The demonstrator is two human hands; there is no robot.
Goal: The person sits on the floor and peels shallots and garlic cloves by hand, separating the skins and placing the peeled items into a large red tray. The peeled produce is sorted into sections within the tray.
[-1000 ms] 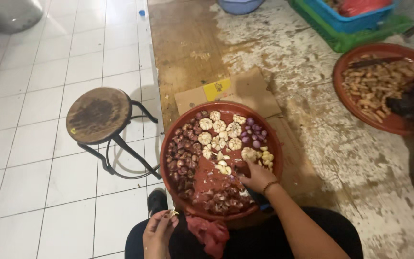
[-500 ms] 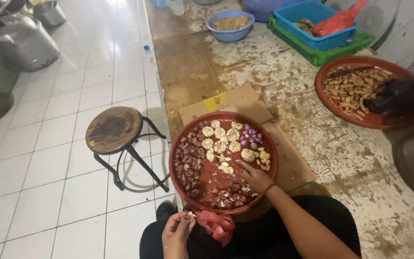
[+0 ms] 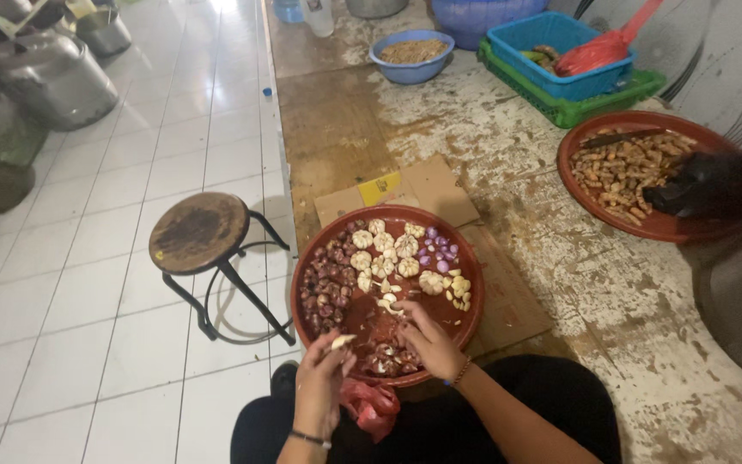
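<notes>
A round red-brown tray point(image 3: 474, 283) lies on flattened cardboard in front of me. It holds garlic bulbs point(image 3: 384, 249), loose peeled cloves, a few small purple shallots point(image 3: 436, 251) and dark reddish pieces point(image 3: 324, 288) along its left side. My left hand point(image 3: 319, 387) pinches a pale garlic clove point(image 3: 341, 341) just off the tray's near left rim. My right hand point(image 3: 427, 339) rests inside the tray, fingers down among the pieces at its near edge; whether it grips one is hidden. A red plastic bag point(image 3: 371, 408) lies on my lap.
A round wooden stool point(image 3: 199, 232) stands on white tiles to the left. A second red tray point(image 3: 646, 223) of brown roots sits far right, with a dark-gloved hand point(image 3: 702, 185) of another person. Behind are a blue bowl point(image 3: 411, 56), blue and green crates point(image 3: 573, 73) and metal pots point(image 3: 49, 77).
The view has tilted up, showing more of the far floor and crates. My left hand rose from my lap to the tray's rim with a clove. My right hand stayed in the tray.
</notes>
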